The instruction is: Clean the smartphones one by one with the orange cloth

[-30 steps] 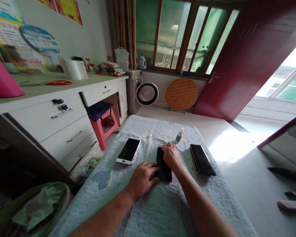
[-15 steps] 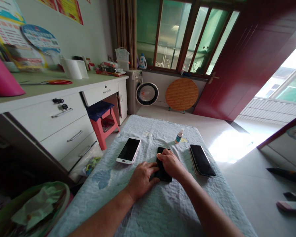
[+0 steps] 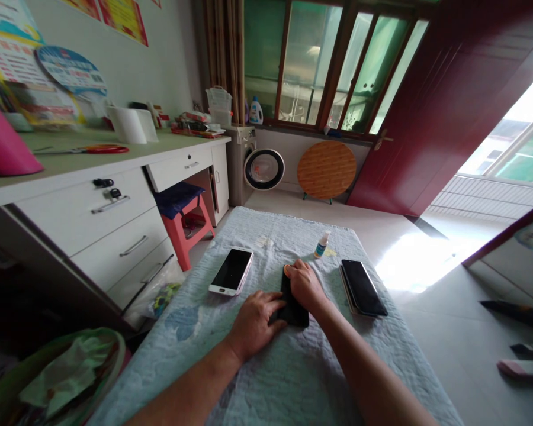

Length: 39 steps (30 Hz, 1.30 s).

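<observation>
A black smartphone [image 3: 298, 313] lies flat on the quilted cloth between my hands. My left hand [image 3: 256, 318] holds its left edge, the fingers and thumb resting on its side. Over the upper part of the phone, my right hand [image 3: 306, 285] is closed, with its fingertips pressed to the surface. A small orange spot shows by its thumb; what it pinches I cannot make out. To the left lies a white smartphone [image 3: 232, 271] with a dark screen. At the right, another black smartphone [image 3: 364, 287] rests on a pale flat item. A small spray bottle [image 3: 322, 245] stands upright behind.
The light blue quilted cloth [image 3: 195, 361] covers the table. On the left stand a white desk [image 3: 98, 222] with drawers, a red stool [image 3: 186, 228] and a bin [image 3: 119, 349]. Farther back are a washing machine [image 3: 240, 171] with its door ajar and a round wooden tabletop [image 3: 326, 168].
My right hand has shifted slightly up along the phone toward its far end. My left hand and the phone stay in place.
</observation>
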{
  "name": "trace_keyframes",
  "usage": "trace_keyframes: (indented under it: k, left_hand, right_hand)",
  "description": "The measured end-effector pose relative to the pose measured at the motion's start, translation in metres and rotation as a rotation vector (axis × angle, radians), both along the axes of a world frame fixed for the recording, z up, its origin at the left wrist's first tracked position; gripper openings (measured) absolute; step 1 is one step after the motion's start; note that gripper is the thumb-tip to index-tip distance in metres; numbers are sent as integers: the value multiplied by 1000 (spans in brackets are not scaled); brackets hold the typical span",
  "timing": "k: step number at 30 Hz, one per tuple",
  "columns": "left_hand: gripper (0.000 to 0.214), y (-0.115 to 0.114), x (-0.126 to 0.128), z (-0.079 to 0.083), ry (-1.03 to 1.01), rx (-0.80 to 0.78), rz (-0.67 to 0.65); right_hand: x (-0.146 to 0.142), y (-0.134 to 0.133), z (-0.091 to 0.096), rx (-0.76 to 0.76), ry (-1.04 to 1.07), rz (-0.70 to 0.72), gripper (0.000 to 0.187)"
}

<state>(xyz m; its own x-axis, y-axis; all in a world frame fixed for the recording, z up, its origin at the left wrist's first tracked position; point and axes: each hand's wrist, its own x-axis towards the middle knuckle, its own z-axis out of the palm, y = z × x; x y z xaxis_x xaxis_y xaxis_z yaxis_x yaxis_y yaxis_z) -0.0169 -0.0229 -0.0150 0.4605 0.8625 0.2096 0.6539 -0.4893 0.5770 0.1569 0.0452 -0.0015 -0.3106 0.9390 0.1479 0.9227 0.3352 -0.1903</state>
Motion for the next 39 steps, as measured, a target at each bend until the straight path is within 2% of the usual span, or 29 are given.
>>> trace_keyframes:
  k: [11,17,21,26,33,36,39]
  left_hand:
    - [35,0,0,0,8,23,12]
    - [36,0,1,-1,10,21,15]
    - [35,1,0,-2,3,17,14]
    - [49,1,0,-2,-27,11,7]
    - [57,1,0,-3,-35,22,0]
    - [57,2,1,-3,-11,13,18]
    - [48,2,1,-3,10,18,14]
  right_hand:
    - [32,4,-7,4,5,-147,29]
    - [34,-1,-10,7,6,-172,29]
    - [29,-12,-9,5,19,-102,29]
    - [20,-34,-3,-9,42,13,25]
    - [11,-63,8,-76,109,193,22]
    - [11,-73,14,-120,130,254,23]
    - [14,-80,22,-167,168,302,24]
